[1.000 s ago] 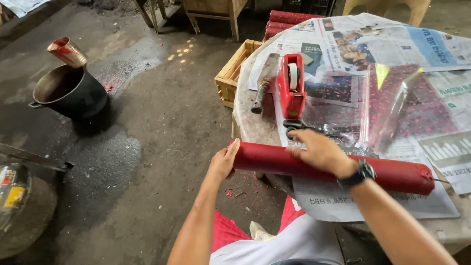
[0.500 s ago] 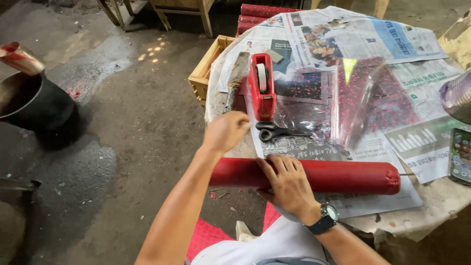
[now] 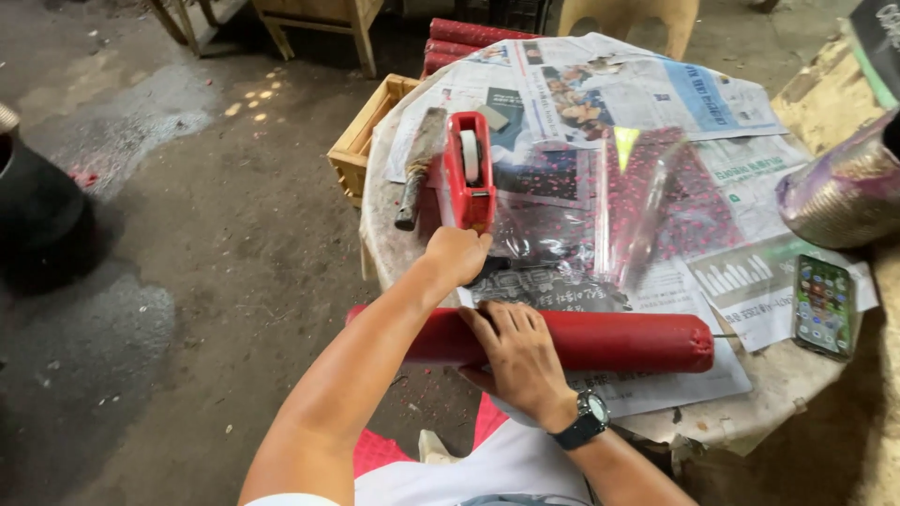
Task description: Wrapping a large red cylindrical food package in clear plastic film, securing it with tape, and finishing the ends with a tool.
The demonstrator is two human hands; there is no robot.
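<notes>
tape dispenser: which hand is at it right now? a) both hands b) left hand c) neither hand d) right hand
b: the left hand is at the near end of the red tape dispenser, while the right hand lies flat on the red roll at the table's near edge.

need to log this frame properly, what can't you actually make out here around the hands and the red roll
Head view only:
- Left hand: its fingers reach the near end of the red tape dispenser, but the grip is turned away, so hold or touch is unclear.
- Scissors: hidden behind that hand and wrist.
- Red roll: middle covered by the right hand, left end by the forearm.
- Shiny purple object: cut off by the right edge.
</notes>
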